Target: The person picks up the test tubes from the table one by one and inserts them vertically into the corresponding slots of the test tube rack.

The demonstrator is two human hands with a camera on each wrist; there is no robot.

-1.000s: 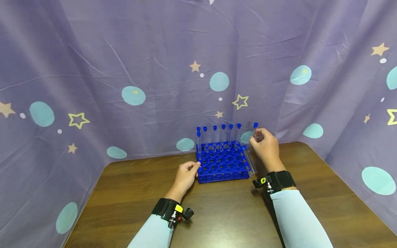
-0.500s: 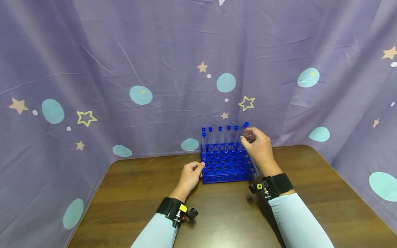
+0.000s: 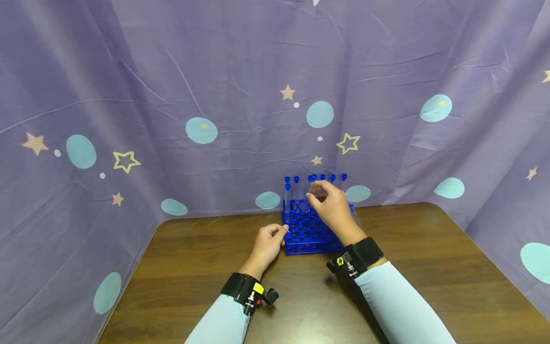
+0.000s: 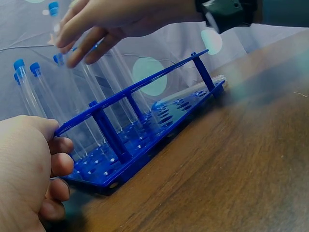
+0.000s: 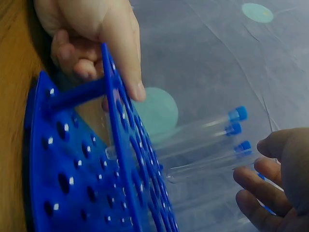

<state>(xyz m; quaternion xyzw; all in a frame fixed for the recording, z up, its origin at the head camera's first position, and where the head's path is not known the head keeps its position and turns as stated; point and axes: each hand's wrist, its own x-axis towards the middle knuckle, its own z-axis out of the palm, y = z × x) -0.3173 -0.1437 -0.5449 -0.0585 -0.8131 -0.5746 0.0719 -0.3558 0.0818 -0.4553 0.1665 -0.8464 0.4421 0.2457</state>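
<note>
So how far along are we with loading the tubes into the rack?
Done: a row of blue-capped tubes stands along the rack's back edge. In hand: the left hand grips the rack's left edge; the right hand fingers those tube tops, grip unclear. Left: one tube lies beside the rack, and most holes are empty.

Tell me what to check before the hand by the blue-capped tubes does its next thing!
1. Left hand steadies the blue rack: ok, thumb and fingers grip its corner.
2. Right hand has a tube: cannot tell, its fingers sit among the tube tops.
3. Tubes in the back row stand in their holes: ok, caps on.
4. Free holes nearer the person: ok, many show.
5. Loose tube lying by the rack's right edge: not ok, still flat on the table.
</note>
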